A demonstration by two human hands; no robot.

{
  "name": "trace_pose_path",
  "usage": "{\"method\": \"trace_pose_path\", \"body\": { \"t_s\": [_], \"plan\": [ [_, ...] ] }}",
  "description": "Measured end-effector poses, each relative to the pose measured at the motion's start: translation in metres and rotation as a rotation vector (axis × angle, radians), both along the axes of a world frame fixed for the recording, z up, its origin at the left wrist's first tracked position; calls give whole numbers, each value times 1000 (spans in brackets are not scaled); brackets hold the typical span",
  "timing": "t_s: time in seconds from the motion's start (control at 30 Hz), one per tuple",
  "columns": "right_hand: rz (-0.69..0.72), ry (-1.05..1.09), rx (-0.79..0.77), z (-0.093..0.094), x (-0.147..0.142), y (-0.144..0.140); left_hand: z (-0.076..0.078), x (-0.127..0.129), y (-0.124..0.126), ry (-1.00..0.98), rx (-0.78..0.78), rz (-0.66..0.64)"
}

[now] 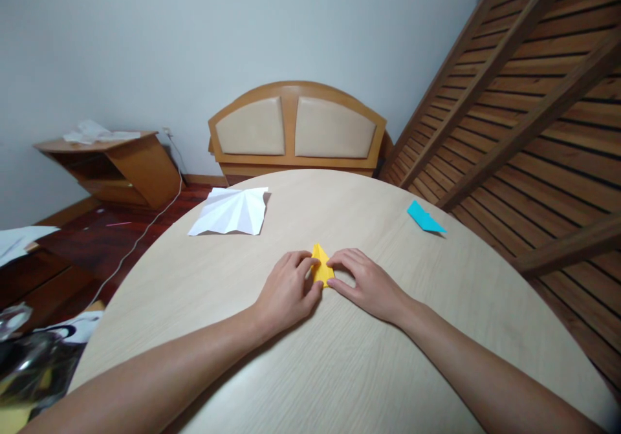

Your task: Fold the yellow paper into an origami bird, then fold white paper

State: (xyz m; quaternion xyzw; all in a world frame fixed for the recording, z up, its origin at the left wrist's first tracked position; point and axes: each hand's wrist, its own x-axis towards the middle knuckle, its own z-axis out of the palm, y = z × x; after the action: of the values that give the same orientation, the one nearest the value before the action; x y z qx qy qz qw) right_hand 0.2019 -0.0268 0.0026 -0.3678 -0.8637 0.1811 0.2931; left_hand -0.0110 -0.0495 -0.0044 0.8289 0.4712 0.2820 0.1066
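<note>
The person is pressing a small folded yellow paper (321, 267) flat against the round table (339, 356), near the middle of its top. The paper is lying directly between the two hands, its point aiming away from the person, so its long axis is running front to back. The left hand (286, 292) is closing in from the left, fingers curled and thumb touching the paper's left edge. The right hand (366, 282) is lying flatter, fingers stretched over the right edge and thumb at the near corner. Both hands are equally close; neither is lifting the paper, only pinning it. A creased white sheet (231, 211) is lying further back to the left, and a blue folded piece (424, 217) well off to the right.
</note>
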Motion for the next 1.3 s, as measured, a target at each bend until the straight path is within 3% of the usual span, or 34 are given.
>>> {"method": "trace_pose_path", "body": {
  "t_s": [0.2,0.4,0.6,0.73,0.8,0.97,1.3],
  "plan": [
    [18,8,8,-1,0,-1,2,-3,1,-9,-7,-8],
    [-117,-7,-11,-7,2,-3,-1,-5,5,-89,-75,-58],
    [-144,116,-155,-9,0,-7,0,-5,3,-277,-272,-137],
    [-148,180,-249,-6,-2,-9,0,-5,2,-330,-270,-175],
    [-119,208,-260,-4,-2,-10,0,-5,2,-334,-222,-153],
    [-86,264,-316,-1,-3,-10,1,-5,4,-211,-159,52],
    [-103,507,-517,0,-6,-7,9,0,0,-359,-349,13]
  ]
}}
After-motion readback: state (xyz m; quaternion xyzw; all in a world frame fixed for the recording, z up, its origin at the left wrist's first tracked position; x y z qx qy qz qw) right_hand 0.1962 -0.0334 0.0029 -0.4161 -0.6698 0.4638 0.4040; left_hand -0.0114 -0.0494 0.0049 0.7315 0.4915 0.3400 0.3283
